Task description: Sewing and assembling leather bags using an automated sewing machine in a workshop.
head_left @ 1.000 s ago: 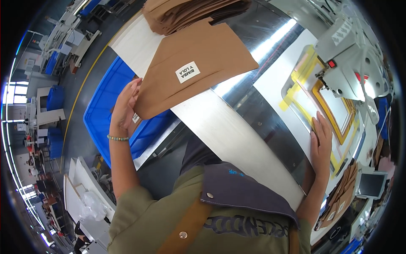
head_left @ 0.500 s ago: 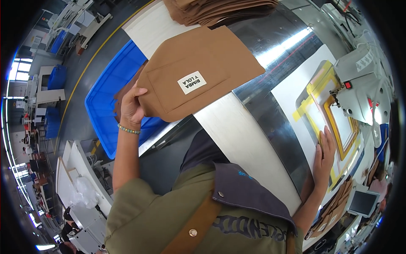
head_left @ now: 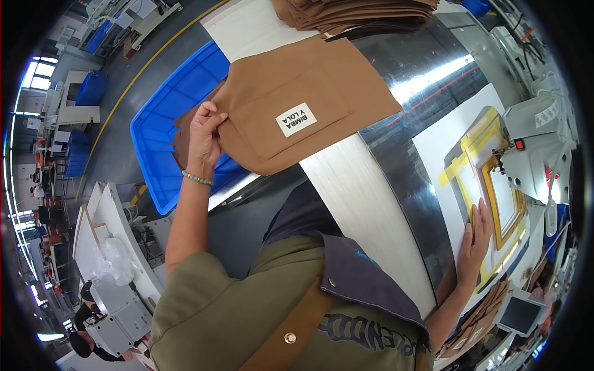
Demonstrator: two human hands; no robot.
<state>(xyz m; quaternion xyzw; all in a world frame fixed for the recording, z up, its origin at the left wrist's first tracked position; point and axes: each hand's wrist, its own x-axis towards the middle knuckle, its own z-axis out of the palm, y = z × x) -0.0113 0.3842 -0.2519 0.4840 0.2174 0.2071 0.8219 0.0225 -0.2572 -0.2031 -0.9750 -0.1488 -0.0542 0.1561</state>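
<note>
My left hand (head_left: pixel 203 139) pinches the left edge of a brown fabric panel (head_left: pixel 266 86). A stitched rectangle and a white label (head_left: pixel 296 119) show on the panel's upper face. The panel spans from above the blue bin to the metal worktop. On the right, my right hand (head_left: pixel 475 238) lies flat with fingers stretched, on a clear template (head_left: pixel 458 157) edged with yellow tape. A yellow-orange frame (head_left: pixel 495 201) sits beside its fingertips, under the sewing machine head (head_left: pixel 537 164).
A stack of brown panels (head_left: pixel 359 13) rests at the far end of the table. The blue bin (head_left: pixel 148 154) at left holds brown pieces. More brown panels (head_left: pixel 473 321) lie at the lower right by a small screen (head_left: pixel 521 314). A white table (head_left: pixel 108 229) stands behind on the left.
The left hand has risen slightly with the brown panel, whose left end is now more bent at the grip. The right hand stays on the template. The whole view has shifted a little.
</note>
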